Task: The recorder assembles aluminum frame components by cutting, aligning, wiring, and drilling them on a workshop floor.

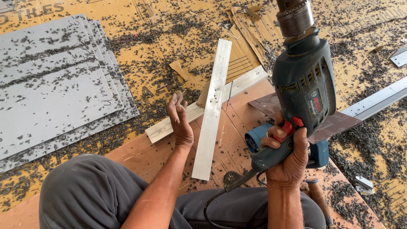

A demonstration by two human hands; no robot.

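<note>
Aluminium strip (212, 110) lies flat on the plywood board (237, 140) in front of our knees, its long axis running from close to our lap up and away, leaning a touch to the right at the far end. It crosses over a wooden batten (169, 127) that lies slantwise beneath it. We see a row of small drilled holes near the middle of the strip, and the metal is pale, brushed and straight, with a few dark chips on it.

Our left hand (180, 118) is the nearer one: it hovers just to the left of the strip, palm turned inward, fingers loosely spread and holding nothing. Whether its edge touches the batten we cannot tell. Our right hand (288, 154) sits off to the right of the strip, its grip wrapped tight round the handle of a blue corded electric drill (303, 80), a finger by the red trigger, the chuck pointing up and away rather than at the metal.

All around, dark swarf litters the cardboard-covered floor (161, 34), and a stack of grey sheets (55, 85) lies to the left.
</note>
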